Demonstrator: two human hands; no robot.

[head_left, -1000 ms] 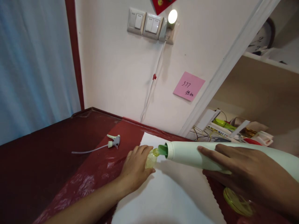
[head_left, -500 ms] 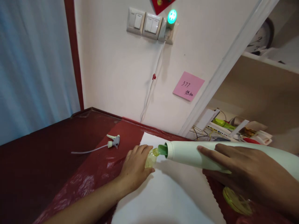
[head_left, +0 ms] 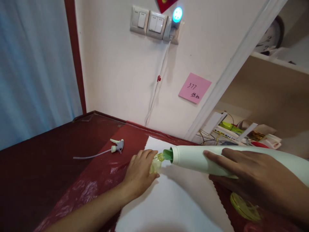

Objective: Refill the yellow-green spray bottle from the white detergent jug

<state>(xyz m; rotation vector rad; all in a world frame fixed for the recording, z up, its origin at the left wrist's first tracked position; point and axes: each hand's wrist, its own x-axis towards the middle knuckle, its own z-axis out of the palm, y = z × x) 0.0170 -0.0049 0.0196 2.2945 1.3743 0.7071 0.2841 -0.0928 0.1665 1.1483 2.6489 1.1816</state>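
Observation:
My right hand (head_left: 253,180) grips a large pale green bottle (head_left: 193,157) that lies almost level, its green spout (head_left: 167,155) pointing left. The spout meets the mouth of a small clear yellowish bottle (head_left: 155,163). Around that small bottle my left hand (head_left: 140,174) is wrapped, resting on a white sheet (head_left: 173,199) spread over the dark red table (head_left: 48,174). A spray trigger head with its thin tube (head_left: 117,146) lies loose on the table to the left, apart from both hands.
A round yellow-green lid (head_left: 243,206) lies under my right wrist. Cluttered shelf items and cables (head_left: 229,130) sit behind at right. On the wall are light switches (head_left: 147,22), a glowing plug-in light (head_left: 177,14) with a hanging cord and a pink note (head_left: 194,87).
Both hands and bottles stay put. The plug-in light on the wall has gone from white to green to blue, and the view has shifted slightly.

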